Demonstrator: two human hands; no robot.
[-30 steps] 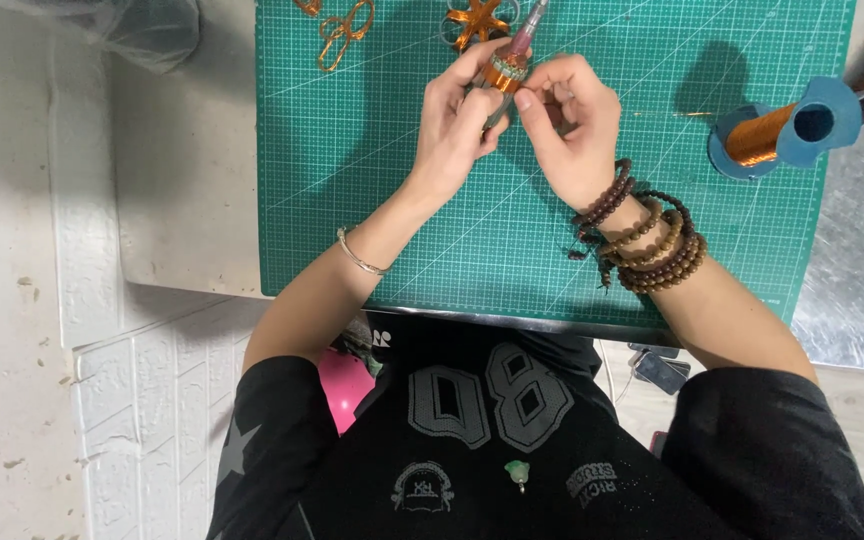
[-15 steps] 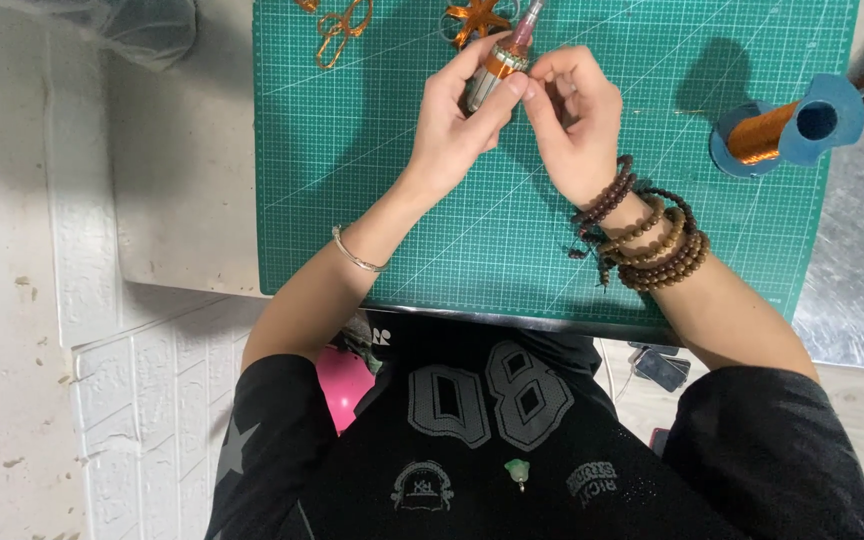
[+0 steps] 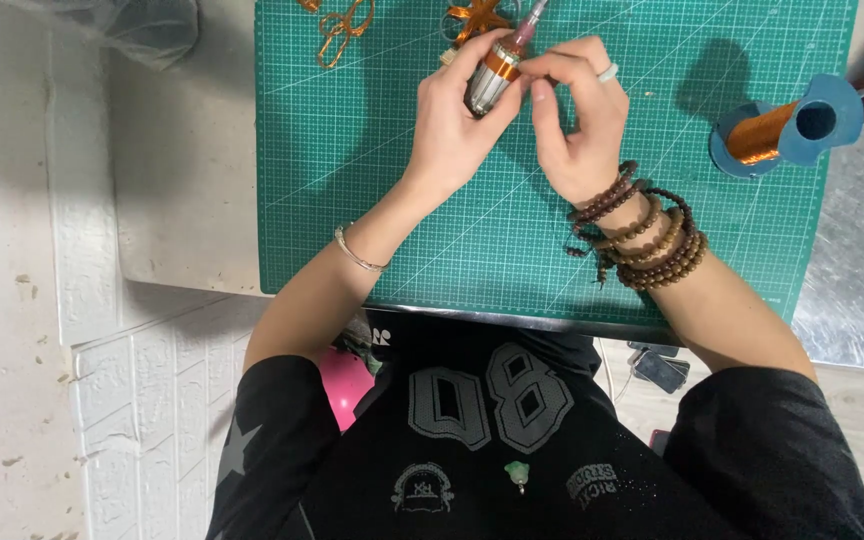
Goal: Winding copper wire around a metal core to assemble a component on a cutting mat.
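My left hand grips a small pen-shaped tool with a metal body, an orange band and a dark pinkish tip, held tilted above the green cutting mat. My right hand pinches at the tool's upper part with thumb and forefinger; it wears a pale ring and several brown bead bracelets at the wrist. A thin bangle circles my left wrist. Whether a wire runs between the fingers is too small to tell.
A blue spool of copper wire lies at the mat's right edge. Bent copper wire shapes and an orange wire figure rest at the mat's far edge. A metal sheet is to the right, a grey tabletop to the left.
Both hands and the tool have drifted slightly up toward the mat's far edge. My right fingers have shifted along the tool's upper part.
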